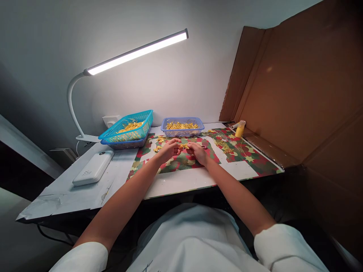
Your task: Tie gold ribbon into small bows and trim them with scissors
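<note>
Above the middle of the patterned sheet [177,164], my left hand [171,149] and my right hand [197,152] meet at the fingertips. Between them is a small gold piece [184,146] that looks like a ribbon bow, pinched by both hands. Its exact shape is partly hidden by the fingers. Beyond my left hand lie more gold pieces [162,139] on the sheet. A small dark reddish object [204,147] lies just past my right hand. Farther right is a loose heap of thin gold strands [224,147].
A blue-violet basket [183,133] of gold pieces stands at the back. On the left, a turquoise basket [147,124] rests on a blue one [127,143]. A white power bank [93,168], a lamp [136,53], a yellow-filled bottle [239,129] and a cardboard wall [300,83] surround the workspace.
</note>
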Tool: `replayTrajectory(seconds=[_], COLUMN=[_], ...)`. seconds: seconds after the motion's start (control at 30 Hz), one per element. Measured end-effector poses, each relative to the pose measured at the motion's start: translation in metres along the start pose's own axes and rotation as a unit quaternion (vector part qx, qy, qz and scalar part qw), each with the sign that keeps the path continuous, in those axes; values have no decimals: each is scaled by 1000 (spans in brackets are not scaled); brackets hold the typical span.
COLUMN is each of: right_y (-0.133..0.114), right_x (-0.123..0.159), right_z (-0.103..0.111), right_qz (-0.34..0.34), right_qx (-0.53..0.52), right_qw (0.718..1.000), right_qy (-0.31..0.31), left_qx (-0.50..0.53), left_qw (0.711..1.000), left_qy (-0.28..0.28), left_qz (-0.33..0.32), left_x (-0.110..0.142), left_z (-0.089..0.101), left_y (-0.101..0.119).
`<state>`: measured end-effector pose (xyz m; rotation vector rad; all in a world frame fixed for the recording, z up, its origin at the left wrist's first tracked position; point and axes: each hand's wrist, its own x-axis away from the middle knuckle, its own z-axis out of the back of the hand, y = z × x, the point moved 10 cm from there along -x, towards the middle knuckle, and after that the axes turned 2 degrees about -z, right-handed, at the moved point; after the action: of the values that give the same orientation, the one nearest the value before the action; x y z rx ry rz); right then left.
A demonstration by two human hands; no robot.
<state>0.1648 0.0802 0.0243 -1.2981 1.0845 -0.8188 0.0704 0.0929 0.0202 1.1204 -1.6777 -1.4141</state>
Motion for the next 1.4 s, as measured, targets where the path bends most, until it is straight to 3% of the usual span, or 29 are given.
replayTrajectory(seconds=[0.4,0.63,0.77,0.87,0.97,1.03,1.1,1.27,1.4], right_y=[-4,-18,-24,-25,-19,-8,2,8,10], right_x=[5,4,7,9,8,6,3,-2,-5], right_z=[-1,7,12,30,55,69,75,72,75], right_qz=[-3,93,134,130,63,-9,-60,-84,-79], right_qx=[14,120,200,294,472,560,600,622,575], right_qw=[1000,986,966,936,855,801,774,758,794], right_qy=[0,64,91,142,204,209,194,177,181], left_qx=[-4,-79,-115,-120,-100,-78,-53,10,32], left_qw=[1000,987,980,980,986,991,995,999,999], left_qy=[-13,-12,-10,14,28,31,35,32,27], left_qz=[-20,-138,-162,-160,-131,-103,-76,-22,-8], left_x=[-1,-2,0,0,-3,-4,-4,-3,-3], left_z=[-1,3,2,7,11,11,11,8,7], left_y=[3,19,24,24,17,11,7,0,-3])
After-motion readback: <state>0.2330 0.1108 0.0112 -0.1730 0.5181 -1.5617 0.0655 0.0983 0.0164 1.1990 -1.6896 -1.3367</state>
